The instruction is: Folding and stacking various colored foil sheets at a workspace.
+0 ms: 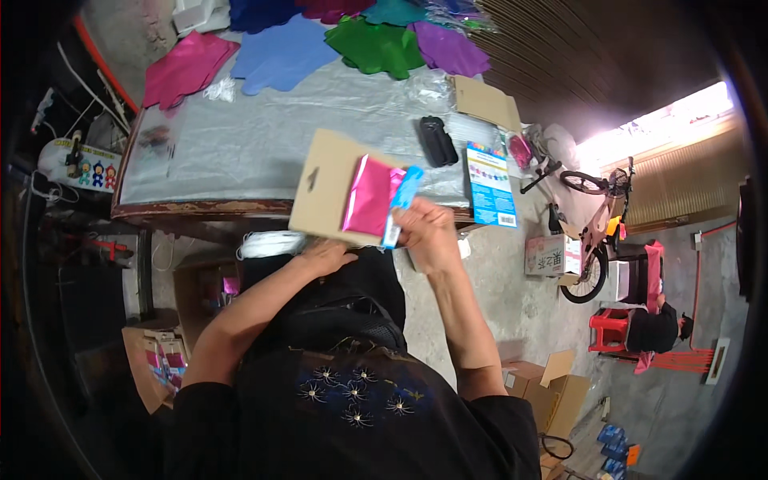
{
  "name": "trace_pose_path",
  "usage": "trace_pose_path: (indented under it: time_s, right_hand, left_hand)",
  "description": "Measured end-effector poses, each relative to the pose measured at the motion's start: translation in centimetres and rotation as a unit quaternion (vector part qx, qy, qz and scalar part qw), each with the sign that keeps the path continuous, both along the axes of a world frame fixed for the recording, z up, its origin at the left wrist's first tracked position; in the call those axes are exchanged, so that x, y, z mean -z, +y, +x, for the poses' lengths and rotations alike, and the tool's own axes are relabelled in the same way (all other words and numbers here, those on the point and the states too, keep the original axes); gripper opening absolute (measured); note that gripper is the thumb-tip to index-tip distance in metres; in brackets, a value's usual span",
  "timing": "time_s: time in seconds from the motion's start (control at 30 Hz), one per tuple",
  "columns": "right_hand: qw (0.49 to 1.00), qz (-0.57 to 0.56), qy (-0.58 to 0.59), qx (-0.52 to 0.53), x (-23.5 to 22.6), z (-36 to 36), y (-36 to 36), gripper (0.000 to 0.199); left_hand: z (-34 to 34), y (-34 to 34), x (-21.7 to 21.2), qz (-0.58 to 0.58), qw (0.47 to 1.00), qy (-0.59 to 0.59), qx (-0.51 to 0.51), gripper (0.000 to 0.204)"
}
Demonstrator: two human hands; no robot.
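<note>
Table (pixel 264 132) ahead; right fingers (pixel 414 218) grip 1 blue strip (pixel 407 189) (beside pink foil (pixel 368 200)).

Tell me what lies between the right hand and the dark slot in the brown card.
In the head view: a shiny pink packet against the brown card, then a blue strip gripped by the right hand.

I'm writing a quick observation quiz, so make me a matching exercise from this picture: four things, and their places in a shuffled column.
Things:
1. pink foil packet
2. green sheet
3. white bundle
4. bicycle

Places:
A. beside the left hand
B. on the floor, right of the table
C. against the brown card, next to the blue strip pinched by the right hand
D. between the light-blue sheet and the purple sheet

Pairs: 1-C, 2-D, 3-A, 4-B
</note>
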State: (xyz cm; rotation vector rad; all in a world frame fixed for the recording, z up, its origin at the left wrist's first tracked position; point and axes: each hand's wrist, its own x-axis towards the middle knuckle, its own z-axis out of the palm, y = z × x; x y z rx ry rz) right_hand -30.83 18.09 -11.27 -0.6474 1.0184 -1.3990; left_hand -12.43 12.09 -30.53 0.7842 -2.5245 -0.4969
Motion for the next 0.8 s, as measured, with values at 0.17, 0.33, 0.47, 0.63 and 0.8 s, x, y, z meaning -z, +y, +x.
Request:
trace_pose_path:
  time_s: [0.17,0.33,0.47,0.63,0.8]
  right_hand:
    - [0.998,0.02,-0.01,-0.052,0.2,1.2,1.3,0.018]
    - [0.992,0.035,-0.023,-0.116,0.4,1.4,0.8,0.019]
    - [0.994,0.02,-0.027,-0.108,-0.5,1.1,0.5,0.019]
    - [0.996,-0.004,-0.045,-0.079,1.1,1.1,0.3,0.021]
    - [0.999,0.021,-0.01,-0.037,1.5,1.3,-1.0,0.018]
  left_hand:
    - [-2.4,1.3,-4.7,0.301,0.94,0.156,0.019,0.053]
    - [-1.5,3.3,-6.0,0.211,0.972,0.034,0.096,0.057]
    - [5.8,2.4,-5.5,0.136,0.989,0.048,-0.037,0.062]
    - [15.0,1.5,-3.7,0.116,0.979,-0.004,-0.165,0.067]
    - [17.7,1.3,-2.9,0.156,0.971,0.026,-0.179,0.039]
